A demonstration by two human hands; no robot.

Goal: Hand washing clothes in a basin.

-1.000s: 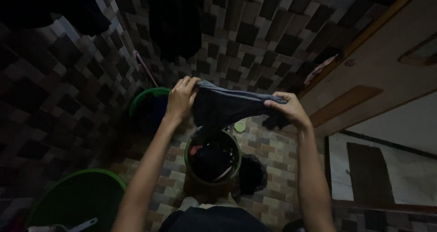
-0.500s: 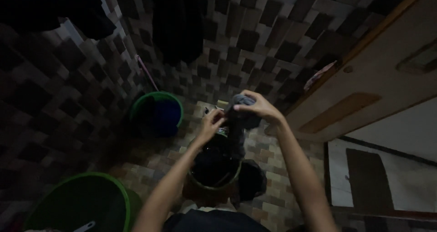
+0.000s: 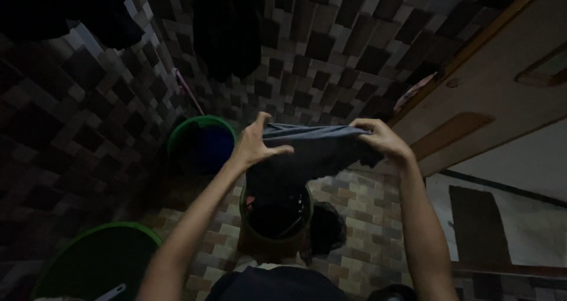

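Head view: you hold a dark grey wet cloth garment (image 3: 310, 153) stretched between both hands over the small round bucket of dark laundry (image 3: 275, 215); your left hand (image 3: 255, 145) pinches its left edge, fingers partly splayed; your right hand (image 3: 381, 140) grips the right end; judged, the piece is lifted out and spread, not yet put anywhere, and more dark clothes sit in the bucket; around: green-rimmed blue bucket (image 3: 202, 142) behind, large green basin (image 3: 97, 259) lower left, dark bundle (image 3: 326, 227) on tiled floor beside the bucket, wooden door (image 3: 502, 94) right; nothing blocks your hands.
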